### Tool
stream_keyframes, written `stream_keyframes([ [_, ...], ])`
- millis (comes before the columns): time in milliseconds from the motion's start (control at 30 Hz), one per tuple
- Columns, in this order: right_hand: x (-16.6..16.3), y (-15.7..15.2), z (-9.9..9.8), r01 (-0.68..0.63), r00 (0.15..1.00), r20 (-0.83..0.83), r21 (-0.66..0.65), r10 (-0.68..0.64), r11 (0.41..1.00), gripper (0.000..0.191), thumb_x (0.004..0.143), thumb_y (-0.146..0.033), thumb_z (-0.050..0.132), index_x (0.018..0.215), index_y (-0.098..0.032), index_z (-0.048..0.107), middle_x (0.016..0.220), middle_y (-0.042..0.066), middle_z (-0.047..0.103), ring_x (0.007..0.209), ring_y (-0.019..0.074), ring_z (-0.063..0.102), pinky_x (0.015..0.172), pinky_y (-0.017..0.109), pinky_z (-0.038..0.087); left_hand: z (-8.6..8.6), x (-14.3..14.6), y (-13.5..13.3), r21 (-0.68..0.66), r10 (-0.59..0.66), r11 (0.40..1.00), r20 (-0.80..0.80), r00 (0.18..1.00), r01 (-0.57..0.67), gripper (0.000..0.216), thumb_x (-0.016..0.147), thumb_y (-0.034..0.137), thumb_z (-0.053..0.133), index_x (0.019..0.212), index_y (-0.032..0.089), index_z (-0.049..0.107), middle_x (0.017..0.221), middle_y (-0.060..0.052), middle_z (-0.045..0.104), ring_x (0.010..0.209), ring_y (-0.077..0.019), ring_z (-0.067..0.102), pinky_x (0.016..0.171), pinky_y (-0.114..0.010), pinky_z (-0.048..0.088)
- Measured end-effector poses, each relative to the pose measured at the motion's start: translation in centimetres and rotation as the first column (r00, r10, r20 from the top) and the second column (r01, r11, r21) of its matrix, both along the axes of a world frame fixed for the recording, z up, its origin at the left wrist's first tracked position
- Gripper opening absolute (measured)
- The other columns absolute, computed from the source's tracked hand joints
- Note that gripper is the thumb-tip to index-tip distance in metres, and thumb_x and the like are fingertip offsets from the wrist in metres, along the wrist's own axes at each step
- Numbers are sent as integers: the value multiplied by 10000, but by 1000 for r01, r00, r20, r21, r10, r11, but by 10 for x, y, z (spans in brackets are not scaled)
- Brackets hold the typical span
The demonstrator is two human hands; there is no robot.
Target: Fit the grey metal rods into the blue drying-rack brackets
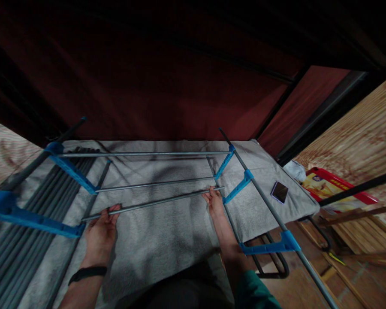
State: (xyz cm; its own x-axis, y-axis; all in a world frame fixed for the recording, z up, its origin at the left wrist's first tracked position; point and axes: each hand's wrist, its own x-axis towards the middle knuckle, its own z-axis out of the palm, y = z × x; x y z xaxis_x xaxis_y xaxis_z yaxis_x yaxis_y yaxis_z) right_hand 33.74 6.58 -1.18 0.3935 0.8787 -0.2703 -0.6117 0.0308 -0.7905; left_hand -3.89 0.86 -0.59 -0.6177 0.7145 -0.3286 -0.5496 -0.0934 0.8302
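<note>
A thin grey metal tube (161, 201) runs slantwise between my two hands. My left hand (102, 227) is closed round its left end, close to a blue plastic bracket (38, 216). Near the other end, the fingers of my right hand (213, 199) pinch the tube, beside another blue bracket (238, 187). Both hands are inside a rack frame of grey poles and blue brackets that lies on a grey cloth. Two crossbars, an upper one (148, 153) and a lower one (157, 183), span the frame beyond the held tube.
Several loose grey tubes (35, 223) lie side by side at the left, partly under the frame. A phone (279, 192) rests on the cloth (260, 214) at the right. Beyond the table edge are a red and yellow box (331, 186) and a wooden stool (363, 231).
</note>
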Motion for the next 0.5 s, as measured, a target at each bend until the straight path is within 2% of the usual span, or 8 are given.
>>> stream_keyframes([
  [100,1,1,-4,22,1000,21,-2,-22,1000,233,715,-261,809,821,-236,603,632,-98,620,559,110,651,677,282,617,1,0,-1,0,11,1000,41,999,-11,153,826,49,561,759,163,639,870,-56,696,928,-165,703,1011,-336,524],
  [167,1,1,-5,17,1000,12,-15,-17,1000,230,699,-221,807,819,-234,611,632,-93,627,562,111,651,673,279,616,0,1,0,21,19,1000,36,999,-20,115,796,65,611,750,169,628,880,-41,694,917,-161,700,1006,-337,528],
  [300,1,2,-7,22,999,-30,-17,-22,1000,255,673,-144,775,840,-232,603,708,-53,698,642,128,690,685,272,612,-6,1,1,51,47,998,-7,999,-46,162,753,85,677,687,192,575,813,-6,670,869,-152,694,975,-343,550],
  [500,1,0,-9,-27,998,-49,3,27,1000,253,720,-143,735,890,-237,573,796,-37,733,751,130,715,751,277,610,-8,0,2,19,43,999,-4,999,-43,184,793,73,652,665,180,575,793,-17,676,861,-145,691,944,-328,565],
])
